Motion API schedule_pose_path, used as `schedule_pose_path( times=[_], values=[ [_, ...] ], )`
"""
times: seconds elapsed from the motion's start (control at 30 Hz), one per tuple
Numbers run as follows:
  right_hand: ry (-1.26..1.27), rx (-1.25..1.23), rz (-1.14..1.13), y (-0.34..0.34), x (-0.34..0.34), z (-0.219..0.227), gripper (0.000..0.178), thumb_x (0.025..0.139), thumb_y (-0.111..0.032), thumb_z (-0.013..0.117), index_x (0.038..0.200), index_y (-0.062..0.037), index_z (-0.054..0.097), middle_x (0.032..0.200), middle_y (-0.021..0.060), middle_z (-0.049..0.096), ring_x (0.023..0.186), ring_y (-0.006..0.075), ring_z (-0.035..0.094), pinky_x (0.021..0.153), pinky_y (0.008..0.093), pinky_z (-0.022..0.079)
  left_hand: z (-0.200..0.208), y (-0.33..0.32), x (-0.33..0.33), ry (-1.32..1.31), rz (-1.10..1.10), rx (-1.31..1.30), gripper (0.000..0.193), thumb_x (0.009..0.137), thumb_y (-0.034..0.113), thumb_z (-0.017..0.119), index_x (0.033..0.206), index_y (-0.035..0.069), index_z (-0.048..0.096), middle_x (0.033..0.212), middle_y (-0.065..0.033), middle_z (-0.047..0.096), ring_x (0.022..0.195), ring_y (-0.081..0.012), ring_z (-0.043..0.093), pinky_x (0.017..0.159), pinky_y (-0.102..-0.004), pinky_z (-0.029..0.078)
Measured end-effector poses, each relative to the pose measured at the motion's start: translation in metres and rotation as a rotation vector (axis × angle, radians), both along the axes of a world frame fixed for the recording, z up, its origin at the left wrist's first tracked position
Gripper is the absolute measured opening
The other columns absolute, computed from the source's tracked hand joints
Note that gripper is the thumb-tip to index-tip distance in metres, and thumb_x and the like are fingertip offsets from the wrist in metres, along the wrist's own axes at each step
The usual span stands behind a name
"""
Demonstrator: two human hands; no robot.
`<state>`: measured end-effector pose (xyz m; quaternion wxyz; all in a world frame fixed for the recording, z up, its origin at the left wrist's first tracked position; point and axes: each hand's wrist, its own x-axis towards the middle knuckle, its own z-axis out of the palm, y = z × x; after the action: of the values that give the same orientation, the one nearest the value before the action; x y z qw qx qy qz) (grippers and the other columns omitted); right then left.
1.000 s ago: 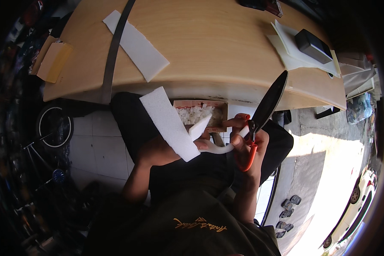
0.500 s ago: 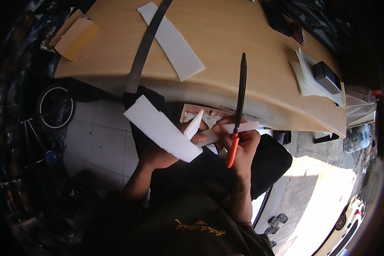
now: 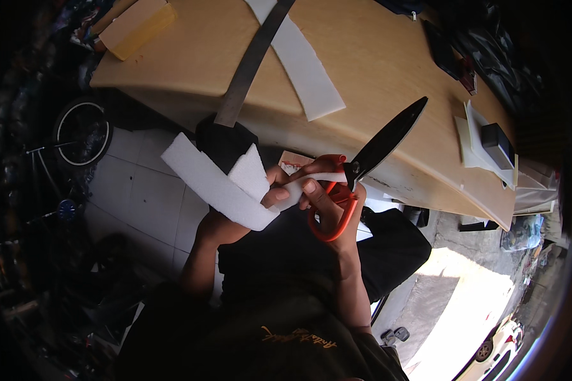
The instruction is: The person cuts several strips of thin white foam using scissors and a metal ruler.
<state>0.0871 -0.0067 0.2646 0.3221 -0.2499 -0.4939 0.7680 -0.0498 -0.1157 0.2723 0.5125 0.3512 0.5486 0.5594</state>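
My left hand (image 3: pixel 225 230) is closed around a long white foam strip (image 3: pixel 203 181), which bends over itself. A pointed flap stands up above the fingers, while a broad end reaches toward the upper left. The strip's narrow end runs across to my right hand (image 3: pixel 327 209), where thumb and fingers touch it. Scissors (image 3: pixel 388 143) with red handles and dark blades are held in that same right hand. Their blades lie together, pointing up and right, and the narrow foam end meets them near the pivot. Some right fingers are hidden behind the handles and foam.
Ahead is a tan table (image 3: pixel 190 57) bearing another white foam strip (image 3: pixel 308 76) and a long metal ruler (image 3: pixel 251 70) that overhangs the edge. A dark box (image 3: pixel 497 145) rests on pale sheets at right. A bicycle wheel (image 3: pixel 60 136) stands left; a small tray (image 3: pixel 292 160) shows below the table.
The scissors have turned from edge-on to showing their broad side and now lean right. The foam in my left hand has shifted left, and its flap has swung left. The view has also shifted.
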Motion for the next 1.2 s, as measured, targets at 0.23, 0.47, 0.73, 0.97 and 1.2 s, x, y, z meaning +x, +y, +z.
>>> schedule_pose_path(
  times=[0.23, 0.47, 0.73, 0.97, 1.2],
  values=[
    [0.134, -0.011, 0.025, -0.006, -0.024, -0.003, 0.018, 0.089, -0.008, 0.066, 0.103, 0.0026, 0.059, 0.094, 0.0121, 0.067, 0.088, 0.0178, 0.065, 0.083, 0.0308, 0.049, 0.004, -0.008, -0.009, 0.248, -0.021, -0.068, 0.03, 0.098, 0.031, 0.051, 0.098, 0.002, 0.057, 0.087, -0.0017, 0.053, 0.083, -0.0111, 0.047, 0.076, -0.0266, 0.039],
    [0.163, -0.111, -0.048, -0.008, -0.031, 0.005, 0.016, 0.097, -0.02, 0.058, 0.094, -0.0059, 0.051, 0.067, 0.0009, 0.047, 0.057, 0.0114, 0.05, 0.058, 0.0264, 0.043, -0.012, -0.013, -0.01, 0.071, 0.022, 0.021, 0.02, 0.097, 0.016, 0.055, 0.108, 0.0, 0.056, 0.097, -0.0068, 0.06, 0.093, -0.015, 0.056, 0.085, -0.0303, 0.045],
    [-0.058, -0.007, -0.031, -0.004, -0.036, 0.019, 0.016, 0.094, -0.019, 0.062, 0.088, -0.0052, 0.056, 0.058, -0.0037, 0.044, 0.047, 0.0048, 0.037, 0.044, 0.0214, 0.025, -0.042, -0.012, -0.015, 0.318, 0.086, 0.285, 0.026, 0.089, -0.003, 0.046, 0.115, -0.001, 0.052, 0.099, -0.0076, 0.058, 0.089, -0.0134, 0.057, 0.083, -0.0273, 0.044],
    [-0.18, 0.133, -0.009, -0.002, -0.058, 0.026, 0.019, 0.08, -0.013, 0.079, 0.088, 0.0002, 0.068, 0.061, -0.0042, 0.056, 0.05, 0.0014, 0.043, 0.046, 0.0192, 0.029, -0.021, -0.023, -0.042, -0.102, 0.452, 0.186, 0.017, 0.099, 0.014, 0.049, 0.104, -0.001, 0.055, 0.075, -0.0029, 0.048, 0.059, -0.0065, 0.043, 0.052, -0.023, 0.039],
    [-0.299, 0.268, -0.076, -0.018, -0.085, 0.016, 0.023, 0.082, -0.021, 0.078, 0.087, 0.0013, 0.071, 0.054, -0.0068, 0.047, 0.048, 0.0021, 0.036, 0.045, 0.0226, 0.024, -0.022, -0.053, -0.071, 0.407, 0.512, 0.026, 0.04, 0.1, 0.04, 0.046, 0.1, 0.001, 0.053, 0.069, 0.0023, 0.037, 0.061, -0.0062, 0.031, 0.056, -0.0245, 0.028]
  ],
)
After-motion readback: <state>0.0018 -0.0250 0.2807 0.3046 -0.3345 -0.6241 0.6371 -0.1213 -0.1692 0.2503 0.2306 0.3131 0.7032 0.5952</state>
